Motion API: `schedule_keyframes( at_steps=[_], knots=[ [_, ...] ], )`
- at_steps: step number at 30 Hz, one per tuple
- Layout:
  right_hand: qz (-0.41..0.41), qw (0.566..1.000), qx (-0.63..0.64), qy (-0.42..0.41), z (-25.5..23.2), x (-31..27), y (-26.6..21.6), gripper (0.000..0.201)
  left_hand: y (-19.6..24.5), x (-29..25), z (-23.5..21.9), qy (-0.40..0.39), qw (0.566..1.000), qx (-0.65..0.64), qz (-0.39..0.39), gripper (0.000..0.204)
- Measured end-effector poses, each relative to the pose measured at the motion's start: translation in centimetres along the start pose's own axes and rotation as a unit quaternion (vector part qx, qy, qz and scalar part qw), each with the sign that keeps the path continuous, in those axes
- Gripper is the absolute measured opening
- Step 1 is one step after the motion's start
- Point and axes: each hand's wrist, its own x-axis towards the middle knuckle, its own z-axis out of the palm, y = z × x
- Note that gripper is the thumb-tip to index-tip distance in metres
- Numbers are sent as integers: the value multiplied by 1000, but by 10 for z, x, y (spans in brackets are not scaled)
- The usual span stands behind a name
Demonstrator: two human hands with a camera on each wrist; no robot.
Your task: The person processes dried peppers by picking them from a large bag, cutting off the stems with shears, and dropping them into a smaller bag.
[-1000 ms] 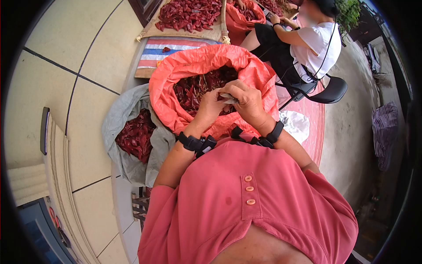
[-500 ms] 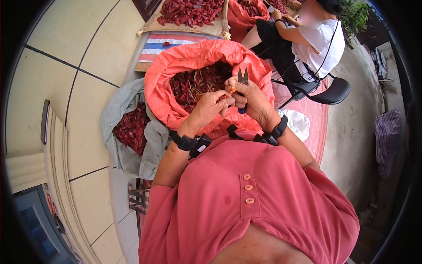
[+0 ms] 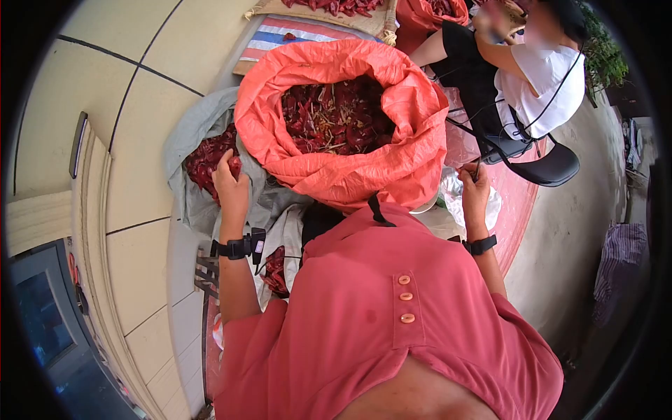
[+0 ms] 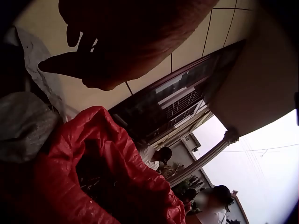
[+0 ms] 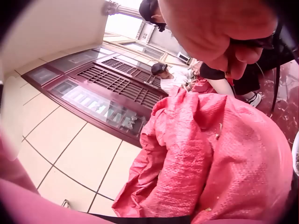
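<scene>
In the head view my left hand [image 3: 231, 185] hovers above the grey sack [image 3: 183, 115] at the left, which holds dark red dried chilies [image 3: 204, 164]. A brighter red chili pepper [image 3: 235, 166] lies between its index finger and thumb. The left wrist view has this hand as a dark silhouette, its fingers pointing left. Out to the right of the big orange-red sack [image 3: 336, 175], my right hand [image 3: 475, 196] grips scissors [image 3: 477, 169], mostly hidden in the palm. Stems and dried chilies [image 3: 329, 119] fill that sack's mouth.
A person in a white top [image 3: 553, 91] sits on a black folding chair [image 3: 542, 164] at the right. Behind the sack is a striped sheet [image 3: 301, 31]. Near my right hand lies a white plastic bag [image 3: 490, 213]. More chilies [image 3: 276, 269] show by my left forearm.
My hands have parted from in front of the orange-red sack. The left has gone left over the grey sack; the right has moved right and down with the scissors.
</scene>
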Motion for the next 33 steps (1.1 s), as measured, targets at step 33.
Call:
schedule_keyframes(
  at_steps=[33],
  knots=[
    [261, 961, -48, 76, 12, -56, 85, 29, 77, 63, 243, -428, 844, 14, 323, 38]
  ],
)
